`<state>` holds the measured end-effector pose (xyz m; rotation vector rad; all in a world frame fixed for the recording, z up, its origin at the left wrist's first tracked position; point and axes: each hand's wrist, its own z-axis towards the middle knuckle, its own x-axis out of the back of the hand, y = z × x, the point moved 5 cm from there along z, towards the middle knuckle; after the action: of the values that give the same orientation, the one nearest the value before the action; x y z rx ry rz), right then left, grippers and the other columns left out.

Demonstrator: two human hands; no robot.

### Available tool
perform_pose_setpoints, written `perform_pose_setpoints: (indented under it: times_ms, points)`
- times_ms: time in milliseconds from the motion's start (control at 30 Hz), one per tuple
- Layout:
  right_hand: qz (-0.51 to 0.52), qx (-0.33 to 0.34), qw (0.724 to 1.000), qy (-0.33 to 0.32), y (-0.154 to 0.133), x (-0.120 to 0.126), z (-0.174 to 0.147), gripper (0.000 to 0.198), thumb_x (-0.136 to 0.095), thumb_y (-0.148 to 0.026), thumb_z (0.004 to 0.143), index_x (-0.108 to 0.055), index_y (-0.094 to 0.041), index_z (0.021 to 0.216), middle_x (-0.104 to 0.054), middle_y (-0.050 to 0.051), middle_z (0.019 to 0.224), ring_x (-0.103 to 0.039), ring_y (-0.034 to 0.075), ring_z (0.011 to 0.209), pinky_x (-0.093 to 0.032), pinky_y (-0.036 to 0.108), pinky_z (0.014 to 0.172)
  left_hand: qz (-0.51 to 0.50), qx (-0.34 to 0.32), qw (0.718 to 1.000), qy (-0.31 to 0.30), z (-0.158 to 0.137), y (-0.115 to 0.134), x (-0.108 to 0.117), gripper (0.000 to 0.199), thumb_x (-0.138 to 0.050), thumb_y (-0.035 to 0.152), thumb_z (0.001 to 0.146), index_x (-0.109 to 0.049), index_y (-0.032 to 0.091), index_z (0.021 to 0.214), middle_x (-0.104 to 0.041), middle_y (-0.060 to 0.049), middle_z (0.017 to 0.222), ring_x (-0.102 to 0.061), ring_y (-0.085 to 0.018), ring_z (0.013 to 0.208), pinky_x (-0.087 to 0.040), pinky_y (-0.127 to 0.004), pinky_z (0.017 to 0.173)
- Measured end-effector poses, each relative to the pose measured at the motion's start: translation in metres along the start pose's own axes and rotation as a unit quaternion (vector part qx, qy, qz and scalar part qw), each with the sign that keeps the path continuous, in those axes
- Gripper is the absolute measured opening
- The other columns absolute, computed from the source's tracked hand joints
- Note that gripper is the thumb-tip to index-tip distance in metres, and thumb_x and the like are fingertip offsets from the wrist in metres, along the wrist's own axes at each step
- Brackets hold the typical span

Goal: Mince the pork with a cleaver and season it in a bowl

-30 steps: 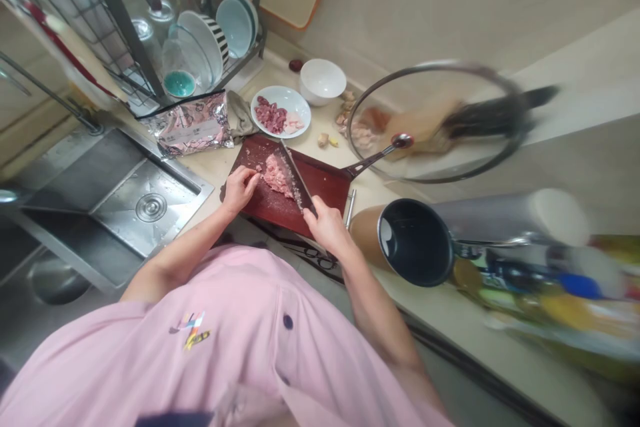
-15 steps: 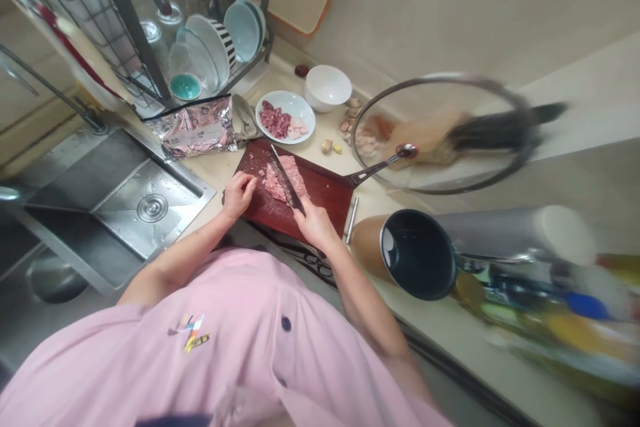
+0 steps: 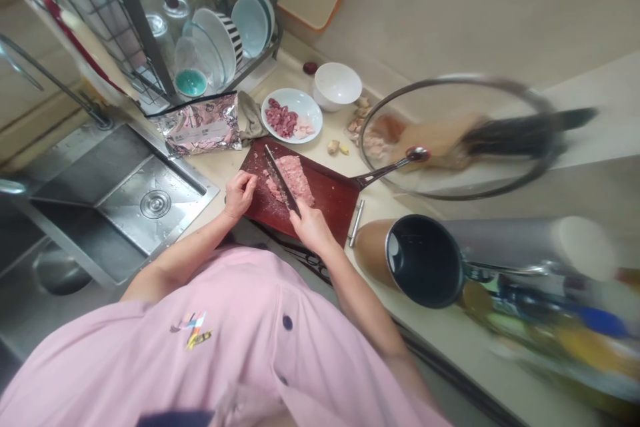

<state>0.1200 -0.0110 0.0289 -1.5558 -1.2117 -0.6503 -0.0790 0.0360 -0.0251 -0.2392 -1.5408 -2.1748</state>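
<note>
My right hand [image 3: 311, 225] is closed round the handle of a kitchen knife [image 3: 281, 179]. The blade slants across a dark red cutting board [image 3: 331, 203], along the left side of a mound of minced meat [image 3: 295, 177]. Some of the mince lies left of the blade, with small bits scattered on the board. At the board's left edge rests my left hand [image 3: 241, 192], fingers curled in. Whatever it may grip is hidden. Beyond the board, a white plate [image 3: 313, 107] holds dark red meat pieces [image 3: 281, 120] and paler pieces [image 3: 304, 127].
A sink [image 3: 130, 193] lies left, a foil bag [image 3: 203, 127] and dish rack [image 3: 135, 33] behind it. Past the board are a white bowl [image 3: 337, 85] and ginger pieces [image 3: 333, 146]. To the right stand a glass lid [image 3: 453, 197], a spoon [image 3: 387, 170], a dark pot [image 3: 425, 263] and blurred bottles [image 3: 575, 327].
The knife has moved to the left side of the mince, leaving more of the mound showing on its right. My left hand stays at the board's edge. The whole view has shifted slightly.
</note>
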Motion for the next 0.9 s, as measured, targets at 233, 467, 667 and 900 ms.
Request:
perform_pose_setpoints:
  times_ms: [233,467,667,900]
  points:
    - [-0.014,0.014,1.000,0.000,-0.005,-0.002,0.002,0.034,-0.043,-0.028,0.091,-0.055,-0.017,0.121,-0.072,0.011,0.087,-0.067,0.026,0.077,-0.045,0.030,0.066,0.022,0.027,0.999,-0.008,0.001,0.000,0.000,0.032,-0.043,0.038,0.095,-0.056,0.019,0.073,-0.058,-0.003,0.072,-0.055,-0.014,0.071,-0.044,-0.028,0.070]
    - [-0.013,-0.012,1.000,0.006,0.006,0.001,0.006,0.036,-0.043,-0.030,0.091,-0.053,-0.017,0.123,-0.071,0.013,0.088,-0.067,0.027,0.076,-0.045,0.031,0.066,0.022,0.029,0.999,-0.015,-0.002,0.000,0.000,0.029,-0.044,0.035,0.094,-0.057,0.019,0.074,-0.058,-0.003,0.073,-0.054,-0.014,0.071,-0.045,-0.028,0.070]
    - [0.020,-0.025,0.999,0.043,0.016,0.011,0.005,0.034,-0.041,-0.030,0.092,-0.053,-0.015,0.120,-0.070,0.012,0.089,-0.067,0.027,0.079,-0.045,0.031,0.069,0.049,-0.007,0.998,-0.038,0.018,0.003,-0.007,0.019,-0.048,0.013,0.085,-0.061,0.017,0.098,-0.061,-0.007,0.095,-0.057,-0.018,0.090,-0.047,-0.032,0.084]
    - [0.082,-0.047,0.993,0.066,0.037,0.013,-0.001,0.030,-0.041,-0.035,0.091,-0.054,-0.018,0.112,-0.068,0.009,0.079,-0.065,0.024,0.071,-0.045,0.030,0.064,0.187,-0.027,0.973,-0.134,0.075,-0.021,-0.050,0.027,-0.047,0.002,0.073,-0.062,0.015,0.091,-0.054,-0.015,0.099,-0.051,-0.028,0.098,-0.043,-0.045,0.087]
